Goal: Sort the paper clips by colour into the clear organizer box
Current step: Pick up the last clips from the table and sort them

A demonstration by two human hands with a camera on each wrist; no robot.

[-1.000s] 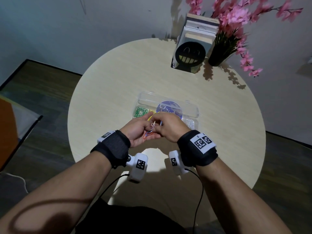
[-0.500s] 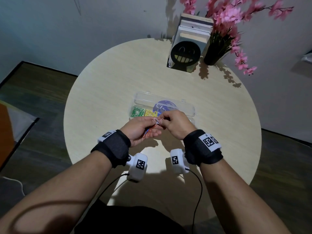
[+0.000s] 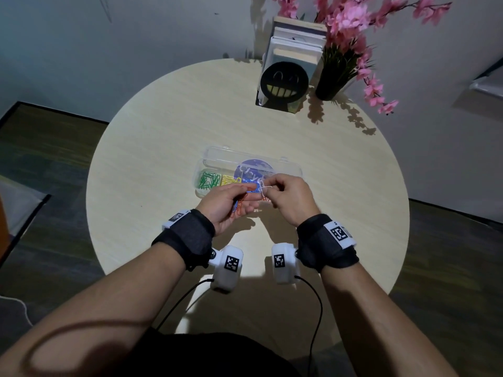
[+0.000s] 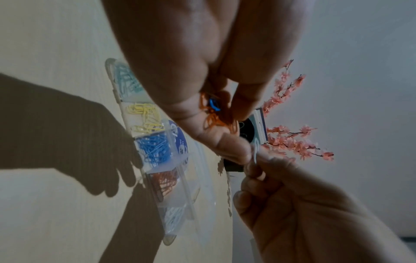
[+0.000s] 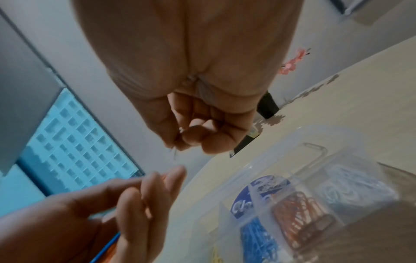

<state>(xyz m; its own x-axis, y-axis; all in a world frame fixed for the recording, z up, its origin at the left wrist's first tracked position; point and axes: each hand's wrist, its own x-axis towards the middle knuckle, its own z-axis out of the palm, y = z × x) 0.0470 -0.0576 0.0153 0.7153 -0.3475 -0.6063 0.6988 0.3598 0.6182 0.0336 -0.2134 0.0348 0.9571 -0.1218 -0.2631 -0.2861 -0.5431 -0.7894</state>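
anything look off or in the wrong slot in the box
Nothing stands out. The clear organizer box holds green, yellow, blue, orange and white clips, each in its own compartment, none visibly mixed.

— Where's the clear plastic organizer box [image 3: 288, 170]?

— Mid-table, lid folded open behind it. Inside, left to right: green paper clips [image 3: 209, 180], yellow paper clips [image 3: 228, 180], blue paper clips [image 4: 155, 151], orange paper clips [image 4: 167, 181], white paper clips [image 4: 174, 218].

— Any outside the box?

— A white wire paper clip [image 3: 262, 186] just above it, and loose orange and blue clips [image 3: 239, 206] at its near edge.
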